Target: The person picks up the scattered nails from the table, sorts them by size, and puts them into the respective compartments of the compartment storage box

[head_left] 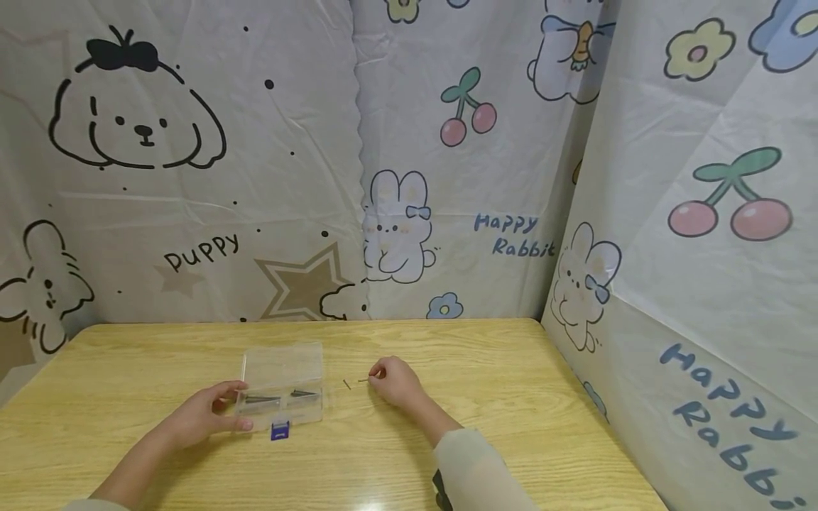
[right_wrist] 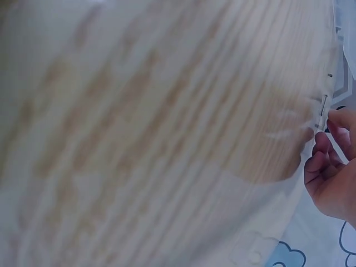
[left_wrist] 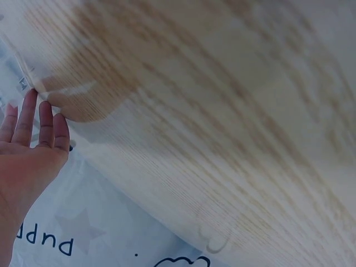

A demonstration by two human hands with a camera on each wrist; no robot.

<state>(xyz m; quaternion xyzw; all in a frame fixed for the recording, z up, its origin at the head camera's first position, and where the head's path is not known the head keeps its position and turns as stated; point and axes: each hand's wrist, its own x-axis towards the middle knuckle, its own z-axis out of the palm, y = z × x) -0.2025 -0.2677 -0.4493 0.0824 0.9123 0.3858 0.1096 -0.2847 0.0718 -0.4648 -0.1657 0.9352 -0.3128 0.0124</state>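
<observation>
A clear plastic box (head_left: pixel 303 408) lies with its lid (head_left: pixel 284 365) folded back on the table. Dark, thin screws (head_left: pixel 262 399) fill parts of its compartments, and a blue latch (head_left: pixel 280 431) hangs at its front. My left hand (head_left: pixel 201 419) grips the box's left side, thumb at the front corner and fingers farther back. To the right of the box, my right hand (head_left: pixel 397 382) pinches a small screw (head_left: pixel 363 380) between thumb and fingertip, close to the tabletop. Another small screw (head_left: pixel 347 384) lies between that hand and the box. The right wrist view shows the right hand (right_wrist: pixel 331 172) at its edge.
The wood-grain table (head_left: pixel 358 461) ends at a far edge against a printed cloth curtain (head_left: pixel 287 177). Another curtain (head_left: pixel 703 298) runs along the right side. A black strap (head_left: pixel 441 490) shows beside the right sleeve (head_left: pixel 479 468).
</observation>
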